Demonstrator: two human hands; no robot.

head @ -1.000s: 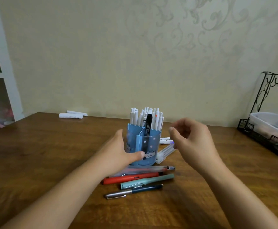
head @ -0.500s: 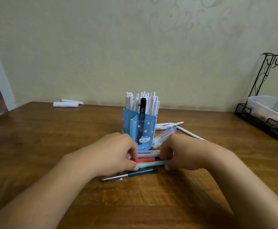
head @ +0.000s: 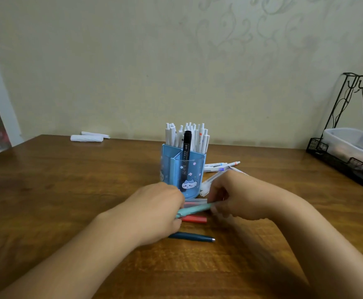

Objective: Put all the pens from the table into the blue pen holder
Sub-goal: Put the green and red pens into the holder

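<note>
Both hands work just at six o'clock of the blue pen holder (head: 182,171): the left hand (head: 161,210) and right hand (head: 238,197) each curl a grip round one end of the teal pen (head: 194,209), seemingly tilting it up off the desk (head: 68,190) for loading. A red pen (head: 194,219) and dark blue pen (head: 191,236) wait nearer the person. White pens (head: 219,166) lie at the holder's three o'clock, so the task looks partly done; its back compartments already stand packed.

Left hand (head: 157,212) hiding pen ends, wire rack (head: 346,169) cut off at right edge
</note>
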